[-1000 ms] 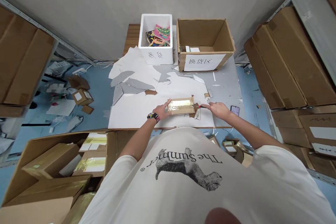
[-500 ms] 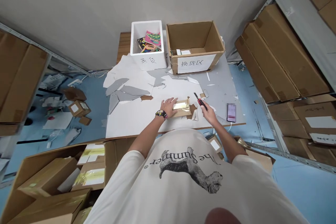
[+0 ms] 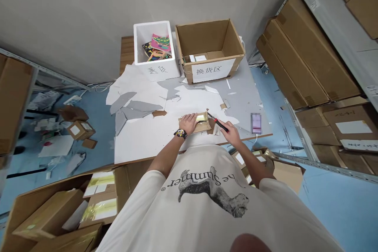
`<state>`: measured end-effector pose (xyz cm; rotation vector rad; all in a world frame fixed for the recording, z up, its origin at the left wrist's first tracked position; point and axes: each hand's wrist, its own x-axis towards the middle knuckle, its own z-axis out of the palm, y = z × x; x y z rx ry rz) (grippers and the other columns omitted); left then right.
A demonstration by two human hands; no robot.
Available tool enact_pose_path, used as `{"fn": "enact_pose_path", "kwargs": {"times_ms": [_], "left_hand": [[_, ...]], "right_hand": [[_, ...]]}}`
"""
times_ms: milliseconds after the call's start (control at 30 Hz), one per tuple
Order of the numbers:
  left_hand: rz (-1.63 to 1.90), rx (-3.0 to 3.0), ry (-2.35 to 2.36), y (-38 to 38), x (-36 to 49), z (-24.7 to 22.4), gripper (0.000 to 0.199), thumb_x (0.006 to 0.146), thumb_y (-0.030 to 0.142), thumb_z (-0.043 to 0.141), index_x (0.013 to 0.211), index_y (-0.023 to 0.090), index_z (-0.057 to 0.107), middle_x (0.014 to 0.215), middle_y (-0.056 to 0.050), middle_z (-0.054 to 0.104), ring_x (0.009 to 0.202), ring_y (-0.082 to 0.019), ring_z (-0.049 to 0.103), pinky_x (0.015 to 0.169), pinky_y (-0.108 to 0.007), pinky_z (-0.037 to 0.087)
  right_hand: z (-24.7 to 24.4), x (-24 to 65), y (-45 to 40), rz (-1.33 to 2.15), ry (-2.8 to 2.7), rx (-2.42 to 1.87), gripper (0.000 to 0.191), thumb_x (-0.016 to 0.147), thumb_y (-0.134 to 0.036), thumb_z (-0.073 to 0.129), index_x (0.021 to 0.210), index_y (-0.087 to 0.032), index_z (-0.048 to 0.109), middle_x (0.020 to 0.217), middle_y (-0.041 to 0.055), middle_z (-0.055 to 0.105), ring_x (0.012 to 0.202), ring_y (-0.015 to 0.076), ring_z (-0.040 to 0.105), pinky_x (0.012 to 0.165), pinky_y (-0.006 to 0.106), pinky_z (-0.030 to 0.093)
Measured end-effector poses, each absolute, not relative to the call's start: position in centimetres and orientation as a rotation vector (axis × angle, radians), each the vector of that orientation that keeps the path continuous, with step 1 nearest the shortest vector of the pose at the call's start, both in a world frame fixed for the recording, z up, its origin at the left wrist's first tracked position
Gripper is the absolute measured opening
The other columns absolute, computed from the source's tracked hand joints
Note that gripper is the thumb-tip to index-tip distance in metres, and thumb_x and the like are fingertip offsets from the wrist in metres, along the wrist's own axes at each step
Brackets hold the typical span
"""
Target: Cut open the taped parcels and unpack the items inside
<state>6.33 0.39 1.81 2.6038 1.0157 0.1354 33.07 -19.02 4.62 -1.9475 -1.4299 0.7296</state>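
Observation:
A small cardboard package (image 3: pixel 203 126) with shiny tape and a pale label lies near the table's front edge. My left hand (image 3: pixel 189 123), with a patterned watch at the wrist, rests on the package's left part, fingers lying over it. In my right hand (image 3: pixel 232 133) is a red and black utility knife (image 3: pixel 221 124), its fingers wrapped round the handle. The knife's blade points up and left, by the package's upper right corner. A dark gap shows across the package top, beside the label.
A white foam box (image 3: pixel 162 70) with colourful booklets and an open cardboard box (image 3: pixel 211 71) stand at the table's back. Torn grey and white sheets (image 3: pixel 138 106) cover the left. A phone (image 3: pixel 256 123) lies at the right. Cartons (image 3: pixel 50 212) stand below, front left.
The knife has moved left and down to the package. A dark gap now shows in the package top. The whole view has shifted a little.

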Motion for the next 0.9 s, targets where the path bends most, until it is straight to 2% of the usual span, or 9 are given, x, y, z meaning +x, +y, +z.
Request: {"fn": "enact_pose_path", "kwargs": {"times_ms": [100, 167, 400, 500, 600, 767, 900], "left_hand": [[0.173, 2.614, 1.008, 0.6, 6.3, 1.6, 0.06, 0.117, 0.042, 0.039, 0.169, 0.021, 0.059, 0.159, -0.016, 0.07, 0.141, -0.036, 0.066, 0.123, -0.053, 0.045], [0.177, 2.612, 1.003, 0.6, 6.3, 1.6, 0.06, 0.117, 0.043, 0.038, 0.168, 0.021, 0.06, 0.159, -0.016, 0.07, 0.14, -0.036, 0.066, 0.122, -0.054, 0.046], [0.063, 2.541, 1.031, 0.7, 6.5, 2.7, 0.064, 0.116, 0.045, 0.034, 0.171, 0.022, 0.057, 0.165, -0.015, 0.066, 0.146, -0.037, 0.061, 0.127, -0.055, 0.041], [0.021, 2.496, 1.025, 0.9, 6.6, 3.3, 0.065, 0.115, 0.045, 0.035, 0.172, 0.022, 0.055, 0.166, -0.016, 0.065, 0.147, -0.037, 0.06, 0.128, -0.055, 0.04], [0.015, 2.481, 0.99, 1.1, 6.4, 3.6, 0.062, 0.114, 0.042, 0.037, 0.169, 0.023, 0.059, 0.162, -0.017, 0.067, 0.148, -0.036, 0.061, 0.129, -0.055, 0.039], [0.015, 2.47, 0.904, 1.8, 6.1, 3.9, 0.057, 0.115, 0.043, 0.038, 0.163, 0.026, 0.065, 0.16, -0.013, 0.07, 0.147, -0.032, 0.063, 0.128, -0.051, 0.042], [0.031, 2.459, 0.912, 2.1, 6.4, 4.4, 0.054, 0.112, 0.043, 0.048, 0.16, 0.026, 0.065, 0.161, -0.011, 0.069, 0.148, -0.031, 0.062, 0.13, -0.05, 0.041]], "right_hand": [[6.9, 35.9, -20.4, 0.665, -1.842, -2.071, 0.054, 0.114, -0.043, 0.055, 0.167, -0.039, 0.064, 0.115, 0.0071, 0.069, 0.097, 0.0229, 0.067, 0.082, 0.029, 0.052], [7.8, 36.2, -20.1, 0.645, -2.044, -2.127, 0.053, 0.115, -0.041, 0.054, 0.168, -0.043, 0.062, 0.118, 0.0075, 0.068, 0.098, 0.0234, 0.066, 0.078, 0.029, 0.048], [8.1, 34.3, -15.0, 0.47, -2.397, -2.195, 0.063, 0.113, -0.025, 0.05, 0.175, -0.039, 0.053, 0.133, 0.0166, 0.067, 0.111, 0.0307, 0.059, 0.098, 0.039, 0.042], [8.0, 35.1, -13.4, 0.431, -2.495, -2.124, 0.071, 0.11, -0.02, 0.051, 0.178, -0.04, 0.047, 0.137, 0.0181, 0.067, 0.115, 0.0336, 0.056, 0.101, 0.043, 0.039], [8.1, 37.4, -11.8, 0.411, -2.49, -2.123, 0.072, 0.108, -0.018, 0.052, 0.177, -0.039, 0.049, 0.138, 0.019, 0.068, 0.118, 0.0349, 0.055, 0.103, 0.045, 0.038], [8.8, 43.4, -9.1, 0.406, -2.01, -2.369, 0.056, 0.115, -0.025, 0.049, 0.169, -0.028, 0.062, 0.136, 0.0223, 0.068, 0.114, 0.0336, 0.06, 0.106, 0.046, 0.042], [7.7, 44.6, -8.8, 0.631, -1.613, -2.182, 0.059, 0.116, -0.045, 0.047, 0.17, -0.026, 0.06, 0.136, 0.0172, 0.072, 0.113, 0.0325, 0.066, 0.103, 0.043, 0.054]]}}
